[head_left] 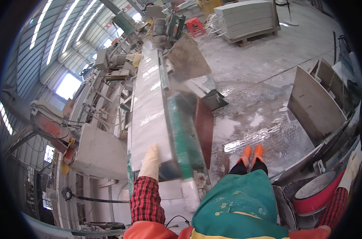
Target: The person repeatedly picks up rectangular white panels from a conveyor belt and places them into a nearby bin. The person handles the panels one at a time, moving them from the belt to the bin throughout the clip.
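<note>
A long, wet white slab-like surface [149, 107] runs away from me along the machine. On its near end lies my left hand [151, 160], in a pale glove, fingers stretched forward and nothing seen in its grasp. My right hand [351, 169], gloved too, is out at the far right rim, above a round red-sided tub [313, 205] with a pale top. Distortion at the rim hides how its fingers lie and whether they touch anything. A green strip [177, 135] borders the white surface on its right.
Brown-grey panels [314, 103] lean at the right. A reddish-brown board [204, 133] stands beside the machine. The floor [260, 123] is wet. Farther off are a red stool [195, 27] and stacked pale slabs [246, 20] on a pallet. Machinery with cables [51, 125] stands left.
</note>
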Tool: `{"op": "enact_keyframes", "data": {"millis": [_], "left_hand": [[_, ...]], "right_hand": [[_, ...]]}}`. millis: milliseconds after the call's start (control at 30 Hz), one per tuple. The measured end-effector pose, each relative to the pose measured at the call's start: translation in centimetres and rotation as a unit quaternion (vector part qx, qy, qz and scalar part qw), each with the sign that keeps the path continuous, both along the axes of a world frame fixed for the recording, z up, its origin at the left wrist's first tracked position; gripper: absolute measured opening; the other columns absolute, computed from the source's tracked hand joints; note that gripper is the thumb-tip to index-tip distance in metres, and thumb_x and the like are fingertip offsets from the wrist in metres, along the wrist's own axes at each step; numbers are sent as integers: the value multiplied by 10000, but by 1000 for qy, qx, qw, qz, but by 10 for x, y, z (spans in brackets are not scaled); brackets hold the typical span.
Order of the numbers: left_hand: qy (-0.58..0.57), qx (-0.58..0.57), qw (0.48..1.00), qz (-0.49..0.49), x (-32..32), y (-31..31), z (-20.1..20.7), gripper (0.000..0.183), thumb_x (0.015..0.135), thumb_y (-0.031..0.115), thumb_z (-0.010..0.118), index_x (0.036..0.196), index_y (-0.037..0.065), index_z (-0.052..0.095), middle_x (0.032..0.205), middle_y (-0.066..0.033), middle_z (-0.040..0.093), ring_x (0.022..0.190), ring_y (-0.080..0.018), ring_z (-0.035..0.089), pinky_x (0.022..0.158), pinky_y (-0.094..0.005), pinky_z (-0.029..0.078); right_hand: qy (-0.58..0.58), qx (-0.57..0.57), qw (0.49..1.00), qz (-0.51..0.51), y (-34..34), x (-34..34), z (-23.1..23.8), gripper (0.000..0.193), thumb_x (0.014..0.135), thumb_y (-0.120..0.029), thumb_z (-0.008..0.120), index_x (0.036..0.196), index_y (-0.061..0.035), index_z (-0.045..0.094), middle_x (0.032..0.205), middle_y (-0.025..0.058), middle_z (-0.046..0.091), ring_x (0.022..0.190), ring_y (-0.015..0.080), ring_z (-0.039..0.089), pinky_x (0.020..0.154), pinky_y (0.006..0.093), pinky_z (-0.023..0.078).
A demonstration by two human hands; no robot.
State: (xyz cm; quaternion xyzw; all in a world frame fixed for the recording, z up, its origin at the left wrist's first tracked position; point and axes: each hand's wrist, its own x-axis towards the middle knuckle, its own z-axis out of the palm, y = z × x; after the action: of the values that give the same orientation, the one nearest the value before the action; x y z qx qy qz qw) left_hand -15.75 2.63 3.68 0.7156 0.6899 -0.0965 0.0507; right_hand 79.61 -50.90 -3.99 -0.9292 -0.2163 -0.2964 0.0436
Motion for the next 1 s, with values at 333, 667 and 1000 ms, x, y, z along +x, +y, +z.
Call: {"op": "enact_keyframes", "data": {"millis": [333, 667, 1000], "left_hand": [[103, -53, 993, -37, -10, 25, -6, 1311, 479, 143, 922, 1547, 41, 169, 1520, -234, 331, 1416, -344, 362, 1184, -348, 315], [-50, -109, 988, 96, -25, 43, -19, 1365, 527, 155, 939, 1567, 82, 57, 1577, -196, 235, 1433, -297, 336, 1181, -344, 313], [95, -85, 991, 52, 3, 26, 0, 1325, 522, 89, 921, 1561, 77, 100, 1565, -213, 254, 1401, -330, 387, 1148, -349, 373]], "right_hand": [[120, 48, 990, -62, 9, -34, 14, 537, 1003, -423, 465, 1379, -43, 518, 1370, 206, 554, 1275, 365, 516, 1066, 422, 408], [92, 29, 987, -126, 32, -74, 31, 532, 980, -458, 476, 1394, -128, 517, 1375, 165, 558, 1245, 343, 546, 1051, 419, 435], [90, 15, 985, -149, 46, -101, 48, 493, 980, -443, 482, 1372, -149, 531, 1349, 141, 580, 1167, 361, 594, 994, 443, 476]]}}
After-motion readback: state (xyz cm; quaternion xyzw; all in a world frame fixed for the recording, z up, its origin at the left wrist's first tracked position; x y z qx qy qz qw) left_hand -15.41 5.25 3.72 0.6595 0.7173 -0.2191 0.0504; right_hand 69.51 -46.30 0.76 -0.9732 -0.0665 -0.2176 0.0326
